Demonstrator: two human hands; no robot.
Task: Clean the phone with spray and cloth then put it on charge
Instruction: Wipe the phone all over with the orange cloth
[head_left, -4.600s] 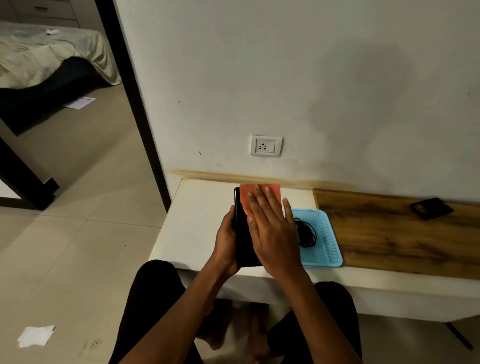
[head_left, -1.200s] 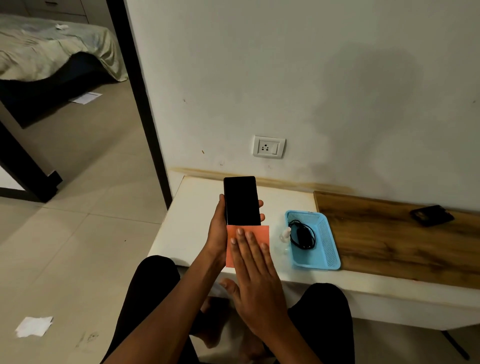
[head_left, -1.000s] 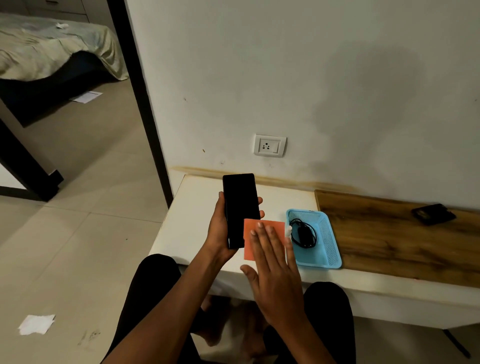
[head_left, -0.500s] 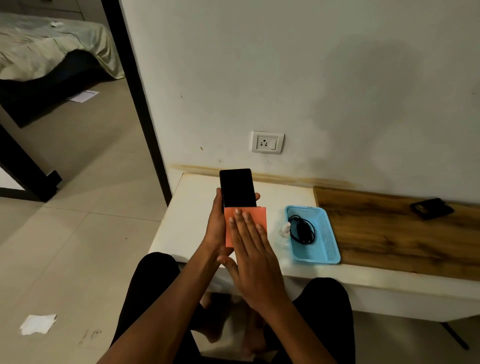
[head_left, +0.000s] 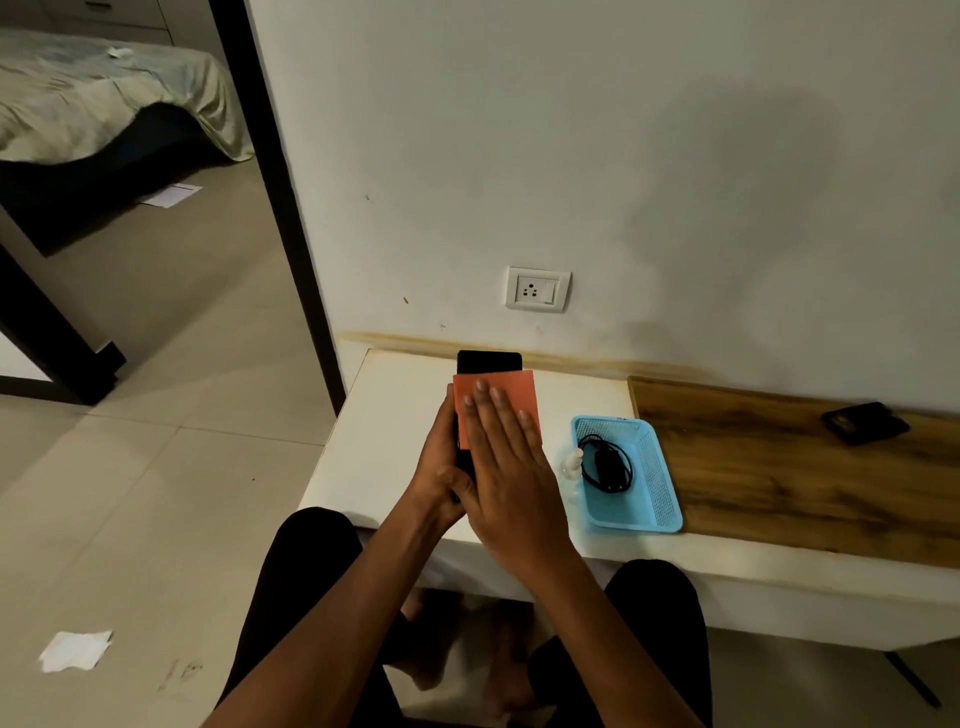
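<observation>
While the left hand (head_left: 439, 467) gripped the phone (head_left: 488, 362) by its edges, the flat, open right hand (head_left: 506, 483) pressed the cloth (head_left: 511, 392) onto it (basket (head_left: 657, 483) just right; bare tabletop left).

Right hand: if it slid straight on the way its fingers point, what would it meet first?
The right hand lies flat on the orange cloth, fingers aimed at the wall. It would first cross the phone's bare top edge, then probably the wall below the socket; depth is unclear.
</observation>
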